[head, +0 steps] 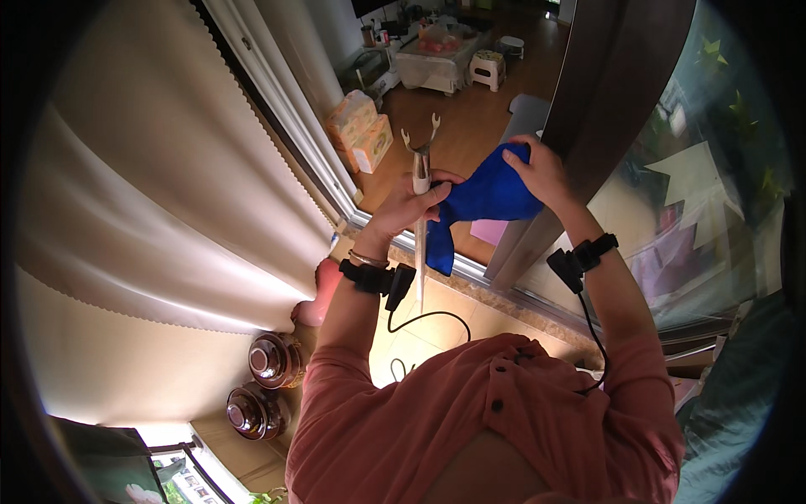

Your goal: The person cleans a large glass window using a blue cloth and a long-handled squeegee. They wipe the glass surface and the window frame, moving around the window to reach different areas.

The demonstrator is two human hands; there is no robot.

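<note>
My left hand (403, 205) grips a forked clothes pole (421, 165) just below its two-pronged head, which points away from me. The same hand also has part of a blue cloth (500, 189) by its thumb, and a loose end of the cloth hangs down beside the pole. On the other side, my right hand (546, 173) pinches the upper right of the cloth, so it spans between both hands. What the cloth is exactly, I cannot tell. The pole's lower part runs back towards my body over the tiled floor.
A sliding door frame (585, 94) stands close to the right hand, with its track (469, 268) below. A pale curtain (157, 189) hangs at left. Brown lidded jars (267, 359) sit below it. Beyond the doorway are tissue packs (371, 145) and a stool (487, 68).
</note>
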